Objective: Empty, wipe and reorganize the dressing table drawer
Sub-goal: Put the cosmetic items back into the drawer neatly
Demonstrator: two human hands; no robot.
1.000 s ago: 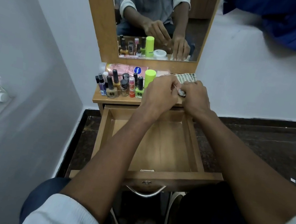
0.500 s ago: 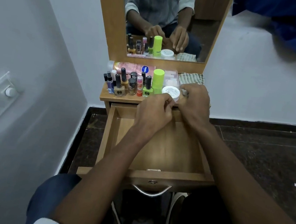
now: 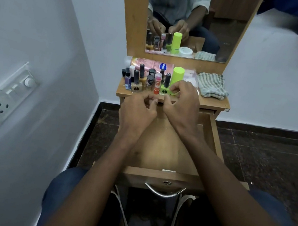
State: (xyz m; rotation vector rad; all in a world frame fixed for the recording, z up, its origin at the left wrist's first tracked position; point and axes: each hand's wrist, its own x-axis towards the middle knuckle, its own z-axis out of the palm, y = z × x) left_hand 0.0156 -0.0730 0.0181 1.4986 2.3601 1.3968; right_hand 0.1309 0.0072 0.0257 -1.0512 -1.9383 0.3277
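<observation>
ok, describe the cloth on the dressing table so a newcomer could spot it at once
Start at the mirror, then drop to the wooden tabletop below it. The cloth lies crumpled at the right end, right of the tall lime-green bottle. It is the only soft thing there: grey-green with pale stripes, while everything else on the top is bottles and jars.

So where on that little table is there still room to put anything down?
Hardly on the wooden tabletop: nail polish bottles crowd its left, the striped folded cloth its right, leaving a bare strip along the front right edge. The open wooden drawer shows bare floor between the forearms.
</observation>
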